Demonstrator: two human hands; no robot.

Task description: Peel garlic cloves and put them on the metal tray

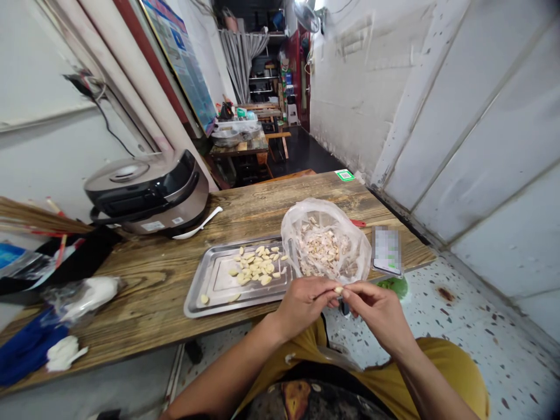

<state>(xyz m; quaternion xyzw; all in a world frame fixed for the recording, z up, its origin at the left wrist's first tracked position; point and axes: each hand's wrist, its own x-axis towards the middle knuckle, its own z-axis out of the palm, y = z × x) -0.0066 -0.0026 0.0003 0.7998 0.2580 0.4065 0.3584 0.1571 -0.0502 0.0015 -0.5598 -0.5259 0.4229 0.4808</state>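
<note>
Over the table's front edge, my left hand [306, 297] and my right hand [377, 309] meet, both pinching one small pale garlic clove [338, 290] between their fingertips. Just beyond them stands an open clear plastic bag [363, 254] holding many pinkish-white garlic cloves or skins [321, 245]; which of the two cannot be told. To the left, a shallow metal tray [192, 300] carries several peeled cloves [258, 265], mostly bunched toward its right half, with a couple near its front rim. The bag overlaps the tray's right end.
Right of the bag a phone [387, 251] lies near the table edge, and a red handle [359, 223] shows behind it. A rice cooker [149, 192], white spoon [199, 224], chopstick box [48, 262] and blue cloth [32, 347] occupy the wooden table's [144, 286] left side.
</note>
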